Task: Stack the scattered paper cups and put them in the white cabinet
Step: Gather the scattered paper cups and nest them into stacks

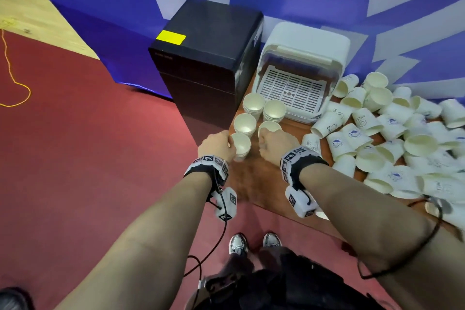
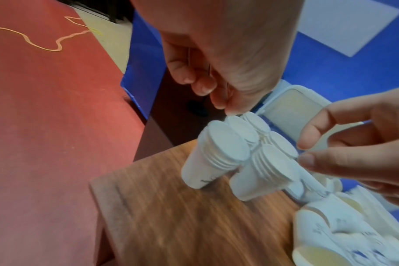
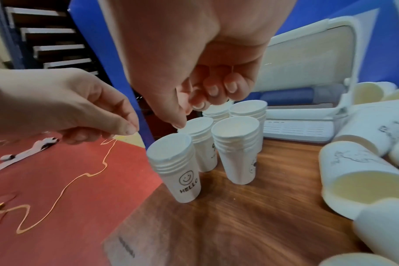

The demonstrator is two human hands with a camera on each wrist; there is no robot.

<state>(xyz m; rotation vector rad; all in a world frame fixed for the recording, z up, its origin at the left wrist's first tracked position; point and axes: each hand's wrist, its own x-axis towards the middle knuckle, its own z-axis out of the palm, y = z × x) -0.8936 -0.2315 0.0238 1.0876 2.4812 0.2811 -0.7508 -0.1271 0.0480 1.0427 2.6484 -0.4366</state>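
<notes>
**While five short stacks wait by the cabinet, both hands hover at the nearest two**

As the head view shows it, five upright stacks of paper cups point(image 1: 256, 118) stand grouped at centre frame, on the left corner of the worktop point(image 1: 254, 178). Just above them sits the white cabinet point(image 1: 305, 58), lid raised, its slotted tray bare. Loose cups point(image 1: 392, 138) lie heaped across the right of the frame, most on their sides.

Step in hand, as I judge it: stacking is only partly done, and nothing is in the cabinet yet.

Hand pose:
- Left hand point(image 1: 217, 146) sits against the left side of the near-left stack point(image 3: 177, 165), the one printed HELLO. In the right wrist view its fingers are loosely curled with thumb meeting forefinger, and they hold nothing.
- Right hand point(image 1: 273, 142) is poised over the near-right stack point(image 3: 237, 149), fingers curled downward, tips at the rims. No cup is gripped as far as the wrist views show; motion blur leaves actual contact unclear.

Next move, a guess: either close on the near stacks and merge or lift them toward the tray, or return to the pile at right. The stacks stand crowded, so a clean grip needs fingers between them without tipping neighbours.
</notes>
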